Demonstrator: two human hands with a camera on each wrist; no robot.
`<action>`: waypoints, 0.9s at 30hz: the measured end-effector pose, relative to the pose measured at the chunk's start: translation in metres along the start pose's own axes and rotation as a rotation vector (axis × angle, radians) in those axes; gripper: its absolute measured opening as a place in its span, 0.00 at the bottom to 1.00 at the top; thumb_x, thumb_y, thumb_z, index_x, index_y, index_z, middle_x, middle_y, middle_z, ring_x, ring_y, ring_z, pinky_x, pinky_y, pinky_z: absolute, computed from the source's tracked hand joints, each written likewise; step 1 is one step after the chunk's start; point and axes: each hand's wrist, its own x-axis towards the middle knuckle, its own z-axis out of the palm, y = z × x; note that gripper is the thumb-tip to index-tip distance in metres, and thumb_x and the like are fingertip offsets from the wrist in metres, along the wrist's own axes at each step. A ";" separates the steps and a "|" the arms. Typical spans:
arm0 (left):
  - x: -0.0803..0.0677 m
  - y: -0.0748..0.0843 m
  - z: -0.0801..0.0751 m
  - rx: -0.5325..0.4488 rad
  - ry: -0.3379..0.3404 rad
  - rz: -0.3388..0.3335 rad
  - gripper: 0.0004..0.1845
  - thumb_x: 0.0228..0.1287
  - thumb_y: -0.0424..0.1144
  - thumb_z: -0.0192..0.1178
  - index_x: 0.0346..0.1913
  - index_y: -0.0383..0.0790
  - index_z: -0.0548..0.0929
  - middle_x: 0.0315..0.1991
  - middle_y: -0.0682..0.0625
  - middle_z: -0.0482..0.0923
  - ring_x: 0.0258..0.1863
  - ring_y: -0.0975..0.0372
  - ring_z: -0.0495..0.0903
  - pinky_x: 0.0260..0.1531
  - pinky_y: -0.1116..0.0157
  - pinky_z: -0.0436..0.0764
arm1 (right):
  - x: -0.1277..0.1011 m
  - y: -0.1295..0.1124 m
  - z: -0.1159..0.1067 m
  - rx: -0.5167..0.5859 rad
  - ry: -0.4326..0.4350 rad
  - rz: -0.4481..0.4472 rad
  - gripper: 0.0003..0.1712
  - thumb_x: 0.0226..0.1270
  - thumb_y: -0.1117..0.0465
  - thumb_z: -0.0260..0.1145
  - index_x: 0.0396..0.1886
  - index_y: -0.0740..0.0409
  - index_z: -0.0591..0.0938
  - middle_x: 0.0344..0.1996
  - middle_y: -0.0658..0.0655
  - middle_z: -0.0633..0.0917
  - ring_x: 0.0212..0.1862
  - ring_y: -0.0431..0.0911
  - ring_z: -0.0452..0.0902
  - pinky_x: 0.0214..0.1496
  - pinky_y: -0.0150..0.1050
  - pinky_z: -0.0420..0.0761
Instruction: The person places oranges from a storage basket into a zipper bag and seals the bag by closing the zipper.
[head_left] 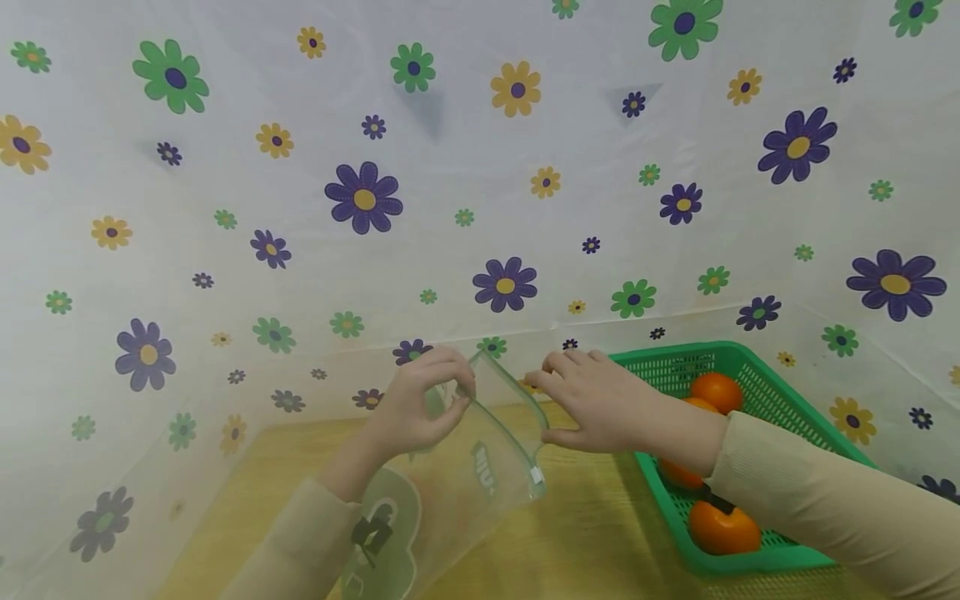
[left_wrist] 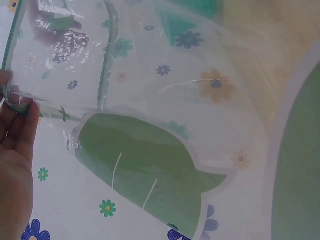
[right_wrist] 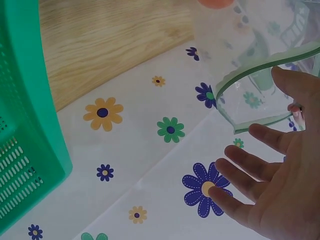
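A clear zip bag with a green rim and printed green shapes hangs over the table, its mouth spread apart. My left hand pinches one end of the rim between thumb and fingers; the left wrist view shows the same bag stretching away from the fingertips. On the other side, my right hand has its fingers apart, with thumb and index finger right at the rim. Seen from the right wrist, the right hand has loosely extended fingers beside the bag's mouth. A white slider sits at the rim's near end.
To the right stands a green perforated basket with several round orange fruits, partly hidden by my right forearm. Beneath is a wood-grain table. A flower-printed white sheet rises behind and around it.
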 end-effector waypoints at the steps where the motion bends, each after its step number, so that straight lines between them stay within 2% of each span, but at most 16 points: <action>1: 0.000 0.000 0.000 0.000 -0.001 0.004 0.12 0.55 0.21 0.64 0.34 0.42 0.83 0.34 0.51 0.83 0.39 0.59 0.79 0.48 0.66 0.81 | 0.000 0.001 0.000 -0.003 -0.003 0.003 0.39 0.68 0.38 0.73 0.72 0.52 0.76 0.56 0.56 0.83 0.55 0.51 0.78 0.58 0.49 0.84; 10: -0.001 0.000 -0.001 0.004 -0.010 -0.014 0.11 0.55 0.22 0.65 0.34 0.43 0.83 0.34 0.50 0.83 0.39 0.60 0.78 0.47 0.65 0.81 | -0.003 0.009 0.003 -0.046 -0.023 0.035 0.39 0.68 0.33 0.70 0.71 0.48 0.77 0.57 0.56 0.83 0.56 0.52 0.78 0.57 0.51 0.85; 20: -0.002 -0.003 0.001 -0.008 -0.003 0.016 0.11 0.54 0.21 0.65 0.34 0.42 0.83 0.34 0.51 0.83 0.38 0.60 0.78 0.44 0.65 0.82 | -0.011 0.020 0.007 -0.021 -0.079 0.094 0.41 0.68 0.31 0.68 0.73 0.46 0.76 0.65 0.61 0.80 0.65 0.58 0.77 0.63 0.62 0.83; 27: -0.001 -0.004 0.002 -0.007 -0.003 0.013 0.11 0.54 0.22 0.65 0.34 0.42 0.83 0.34 0.51 0.82 0.38 0.61 0.78 0.46 0.66 0.81 | -0.018 0.025 0.006 -0.036 -0.094 0.114 0.42 0.67 0.32 0.70 0.75 0.44 0.75 0.66 0.62 0.79 0.62 0.58 0.78 0.59 0.61 0.84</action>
